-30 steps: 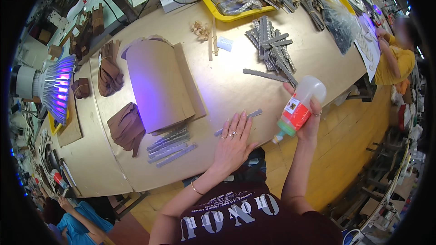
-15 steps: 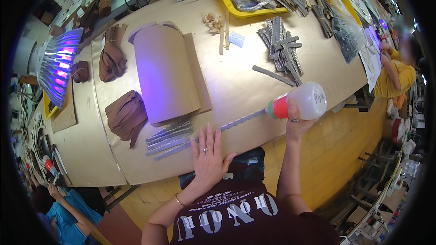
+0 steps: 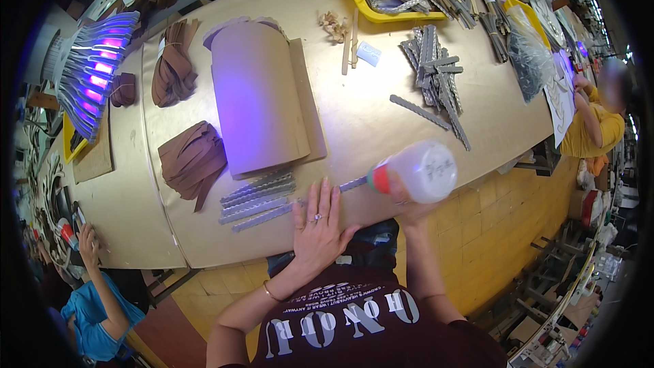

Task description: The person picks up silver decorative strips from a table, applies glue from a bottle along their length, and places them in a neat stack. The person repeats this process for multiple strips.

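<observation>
My left hand (image 3: 319,225) lies flat at the table's near edge, fingers stretched over a narrow grey braided strip (image 3: 352,184). The strip shows to the right of my fingers; its middle is hidden beneath them. My right hand (image 3: 407,206) is wrapped round a translucent squeeze bottle (image 3: 436,172) with a red and green top end. Tilted sideways, the bottle has its tip at the strip, close to my left fingers. Left of that hand, several similar strips (image 3: 255,199) lie side by side. Farther right, a loose pile of short grey strips (image 3: 436,68) rests on the table.
Beyond my left hand stands a large curved brown board form (image 3: 255,95). Brown strap bundles (image 3: 191,160) lie left of it. A lit lamp-like fixture with grey strips (image 3: 99,75) is at far left. A yellow tray (image 3: 388,17) sits at the back. Co-workers sit on both sides.
The bottle in my right hand has moved left along the strip, towards my left hand. My left hand stays flat in nearly the same place. The view has shifted slightly.
</observation>
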A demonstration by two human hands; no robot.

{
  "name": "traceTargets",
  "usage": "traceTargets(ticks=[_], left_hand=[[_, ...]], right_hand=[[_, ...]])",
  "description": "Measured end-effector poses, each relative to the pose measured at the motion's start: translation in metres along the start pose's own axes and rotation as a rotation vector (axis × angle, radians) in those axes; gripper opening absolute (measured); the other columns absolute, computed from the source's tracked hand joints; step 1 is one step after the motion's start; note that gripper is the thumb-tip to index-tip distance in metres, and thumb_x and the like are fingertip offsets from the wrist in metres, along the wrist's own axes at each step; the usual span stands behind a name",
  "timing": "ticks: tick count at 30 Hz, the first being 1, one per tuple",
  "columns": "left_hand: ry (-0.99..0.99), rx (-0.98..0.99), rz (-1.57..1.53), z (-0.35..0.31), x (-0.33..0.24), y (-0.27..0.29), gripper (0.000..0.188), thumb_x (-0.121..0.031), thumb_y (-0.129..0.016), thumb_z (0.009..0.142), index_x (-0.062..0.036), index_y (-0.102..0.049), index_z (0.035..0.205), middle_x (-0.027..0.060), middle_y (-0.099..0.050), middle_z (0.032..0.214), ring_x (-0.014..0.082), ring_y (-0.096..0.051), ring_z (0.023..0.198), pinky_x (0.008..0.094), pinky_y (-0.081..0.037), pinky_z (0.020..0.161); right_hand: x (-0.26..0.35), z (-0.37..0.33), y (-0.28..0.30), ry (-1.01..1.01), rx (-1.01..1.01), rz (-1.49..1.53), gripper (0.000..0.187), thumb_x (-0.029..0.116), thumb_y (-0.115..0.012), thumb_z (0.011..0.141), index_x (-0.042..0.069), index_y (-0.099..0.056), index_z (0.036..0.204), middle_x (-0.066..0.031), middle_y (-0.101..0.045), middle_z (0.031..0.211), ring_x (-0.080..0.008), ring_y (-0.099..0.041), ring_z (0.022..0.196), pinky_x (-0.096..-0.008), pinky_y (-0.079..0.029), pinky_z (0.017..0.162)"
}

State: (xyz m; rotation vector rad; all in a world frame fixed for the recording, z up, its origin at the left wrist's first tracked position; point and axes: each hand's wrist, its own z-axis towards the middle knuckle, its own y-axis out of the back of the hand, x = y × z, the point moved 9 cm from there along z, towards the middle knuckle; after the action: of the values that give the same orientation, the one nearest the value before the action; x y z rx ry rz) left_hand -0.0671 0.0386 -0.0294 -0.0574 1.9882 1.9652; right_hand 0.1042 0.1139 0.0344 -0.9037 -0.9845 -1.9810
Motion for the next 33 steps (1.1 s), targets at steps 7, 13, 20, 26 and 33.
traceTargets(ticks=[7,13,20,26,33], left_hand=[[-0.009,0.016,0.01,-0.001,0.0,-0.003,0.08,-0.053,-0.059,0.084,-0.0014,-0.039,0.142,0.0172,-0.026,0.154,0.0336,-0.02,0.144,0.0577,0.0,0.113],[-0.023,-0.041,0.049,0.0,-0.002,0.0,0.08,-0.053,-0.058,0.085,-0.0005,-0.04,0.141,0.0175,-0.027,0.154,0.0332,-0.02,0.144,0.0579,0.001,0.113],[-0.036,-0.033,0.074,0.001,-0.003,-0.002,0.08,-0.054,-0.056,0.085,0.0,-0.04,0.142,0.0182,-0.027,0.153,0.0333,-0.02,0.144,0.0584,0.001,0.113],[-0.029,-0.016,0.071,0.0,-0.002,-0.004,0.081,-0.053,-0.057,0.084,0.0007,-0.039,0.141,0.0183,-0.026,0.154,0.033,-0.019,0.145,0.0583,0.002,0.113],[-0.023,-0.038,0.053,0.001,-0.002,-0.003,0.081,-0.053,-0.058,0.084,0.0019,-0.039,0.141,0.0189,-0.027,0.153,0.0333,-0.018,0.145,0.0576,0.003,0.113]], right_hand=[[0.013,-0.036,-0.035,0.144,0.145,-0.007,0.079,0.027,-0.091,0.056,-0.006,-0.049,0.114,-0.015,-0.056,0.102,-0.0241,-0.06,0.084,-0.0346,-0.05,0.071],[0.0,-0.024,-0.012,0.24,0.121,-0.292,0.079,0.029,-0.09,0.058,-0.005,-0.048,0.115,-0.0137,-0.057,0.102,-0.0236,-0.061,0.088,-0.0356,-0.052,0.074],[-0.017,0.002,0.035,0.01,-0.158,-0.163,0.042,0.027,-0.076,0.077,0.004,-0.063,0.11,-0.0114,-0.066,0.101,-0.0286,-0.065,0.089,-0.0422,-0.051,0.084],[-0.008,-0.057,-0.033,0.229,0.15,-0.02,0.085,0.032,-0.091,0.056,-0.005,-0.046,0.118,-0.0147,-0.057,0.102,-0.0238,-0.061,0.085,-0.0373,-0.052,0.072],[-0.02,-0.04,-0.008,0.152,0.111,-0.148,0.063,0.03,-0.082,0.069,-0.001,-0.055,0.117,-0.013,-0.063,0.105,-0.0282,-0.063,0.094,-0.0415,-0.049,0.085]])
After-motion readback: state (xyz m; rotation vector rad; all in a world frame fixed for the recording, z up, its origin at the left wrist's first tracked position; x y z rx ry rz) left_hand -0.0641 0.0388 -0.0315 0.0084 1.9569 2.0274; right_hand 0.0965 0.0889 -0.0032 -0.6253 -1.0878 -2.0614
